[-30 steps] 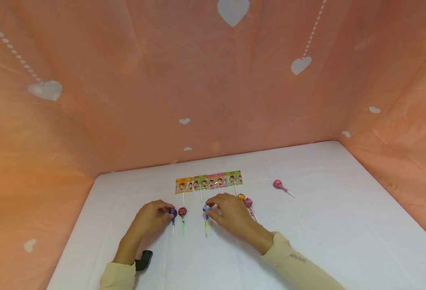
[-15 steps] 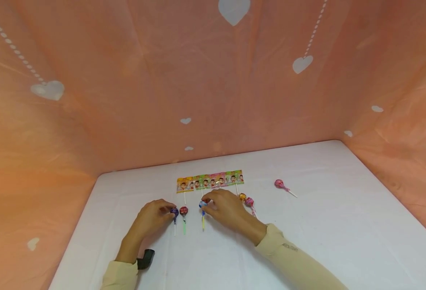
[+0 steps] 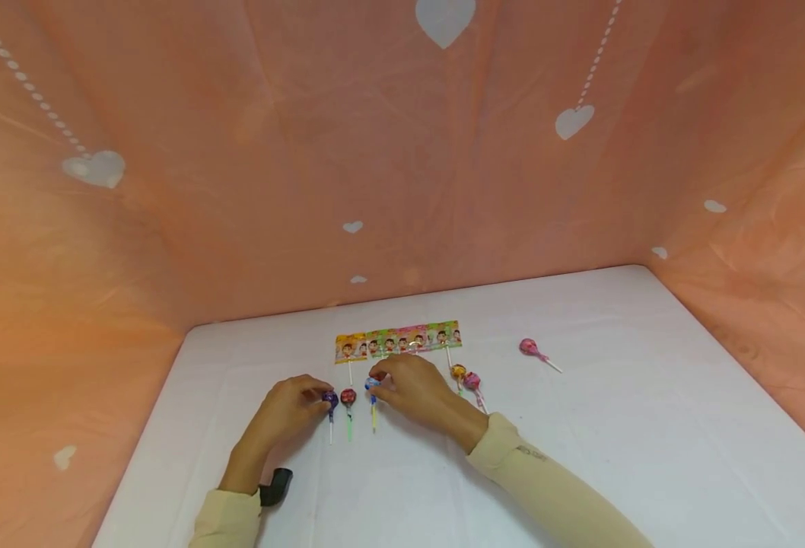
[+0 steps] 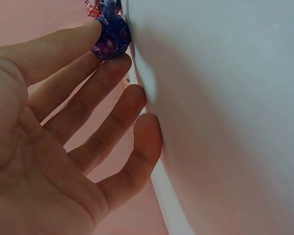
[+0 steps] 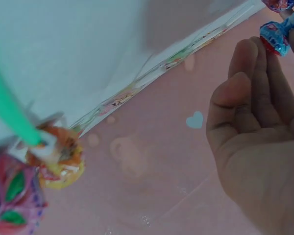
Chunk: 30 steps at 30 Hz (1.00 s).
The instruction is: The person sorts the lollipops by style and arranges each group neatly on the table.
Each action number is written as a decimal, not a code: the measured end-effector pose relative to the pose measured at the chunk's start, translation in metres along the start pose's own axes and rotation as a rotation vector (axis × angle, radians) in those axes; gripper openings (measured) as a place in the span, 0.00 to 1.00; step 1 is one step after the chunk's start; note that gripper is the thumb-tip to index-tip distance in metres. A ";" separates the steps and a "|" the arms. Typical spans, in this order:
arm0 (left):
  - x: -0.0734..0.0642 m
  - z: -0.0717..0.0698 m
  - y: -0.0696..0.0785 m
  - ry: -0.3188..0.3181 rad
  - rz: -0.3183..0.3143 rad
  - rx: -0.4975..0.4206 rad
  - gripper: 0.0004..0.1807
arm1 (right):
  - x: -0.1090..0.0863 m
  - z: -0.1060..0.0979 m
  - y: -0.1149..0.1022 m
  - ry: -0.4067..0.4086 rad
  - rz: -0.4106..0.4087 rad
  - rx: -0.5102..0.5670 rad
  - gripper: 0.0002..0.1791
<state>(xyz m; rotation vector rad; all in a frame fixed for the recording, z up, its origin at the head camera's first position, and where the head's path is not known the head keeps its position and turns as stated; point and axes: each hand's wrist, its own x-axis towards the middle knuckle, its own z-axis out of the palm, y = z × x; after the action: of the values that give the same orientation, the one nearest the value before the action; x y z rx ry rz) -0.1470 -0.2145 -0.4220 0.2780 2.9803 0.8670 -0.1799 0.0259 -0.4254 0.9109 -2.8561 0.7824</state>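
Note:
My left hand (image 3: 293, 411) pinches the purple-wrapped head of a lollipop (image 4: 113, 38) between thumb and fingers; its white stick points toward me on the table. Just right of it lies a red lollipop (image 3: 348, 397) with a green stick. A blue lollipop (image 5: 275, 38) with a yellow stick is pinched by my right hand (image 3: 412, 388), a short gap to the right of the red one. Its other fingers are bent loosely, as the right wrist view shows.
Behind the hands runs a row of flat-wrapped lollipops (image 3: 351, 348). A yellow lollipop (image 3: 458, 371) and a pink lollipop (image 3: 472, 380) lie beside my right wrist. Another pink lollipop (image 3: 529, 347) lies farther right on the white table (image 3: 615, 449). Pink cloth (image 3: 402, 167) surrounds the table.
My right hand has moved left and slightly away from me with the blue lollipop, closer to the red one. The left hand has stayed at the purple lollipop.

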 end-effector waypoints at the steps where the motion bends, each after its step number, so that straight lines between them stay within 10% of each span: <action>1: 0.001 0.000 -0.001 -0.001 0.003 -0.002 0.11 | 0.001 0.000 -0.001 -0.004 -0.007 -0.005 0.13; 30: 0.002 0.000 -0.002 -0.004 0.022 0.004 0.11 | 0.006 0.009 -0.002 -0.064 -0.020 -0.095 0.12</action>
<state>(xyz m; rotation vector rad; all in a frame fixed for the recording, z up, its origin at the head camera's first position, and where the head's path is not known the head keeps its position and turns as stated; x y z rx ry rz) -0.1493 -0.2156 -0.4233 0.3125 2.9813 0.8619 -0.1829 0.0166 -0.4308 0.9673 -2.9052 0.6205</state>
